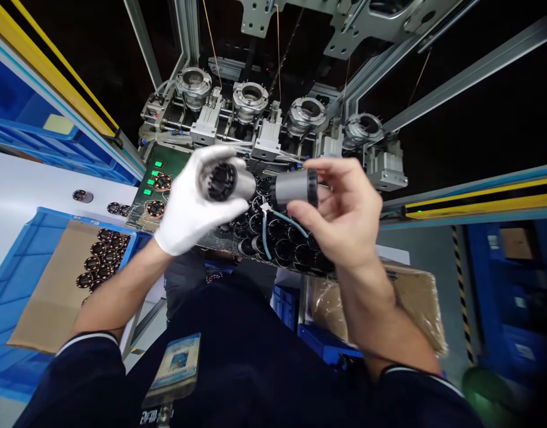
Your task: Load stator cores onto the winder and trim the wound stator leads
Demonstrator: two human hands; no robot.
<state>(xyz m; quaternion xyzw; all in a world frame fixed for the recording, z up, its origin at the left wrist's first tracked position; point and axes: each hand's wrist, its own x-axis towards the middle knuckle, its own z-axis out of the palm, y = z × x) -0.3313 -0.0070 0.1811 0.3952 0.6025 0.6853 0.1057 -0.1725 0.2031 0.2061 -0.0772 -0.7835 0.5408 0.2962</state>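
Note:
In a white glove, my left hand (178,211) closes around a grey metal stator core (244,183), whose black slotted end is turned partly towards me. My bare right hand (351,220) grips a second stator core (291,189) between thumb and fingers, holding it sideways by its black end ring. The two cores face each other with a small gap between them, above the bench. Beneath them stand several more dark stator cores (285,248) packed together. Across these lies a pair of small pliers or cutters (265,232) with blue-grey handles.
Behind my hands is a machine with several round metal fixtures (250,98) and hanging wires. A green panel (144,199) with lit buttons carries copper-wound stators (156,208). At left, a blue bin (15,279) holds wound stators on cardboard. Yellow-striped posts (483,205) flank the machine.

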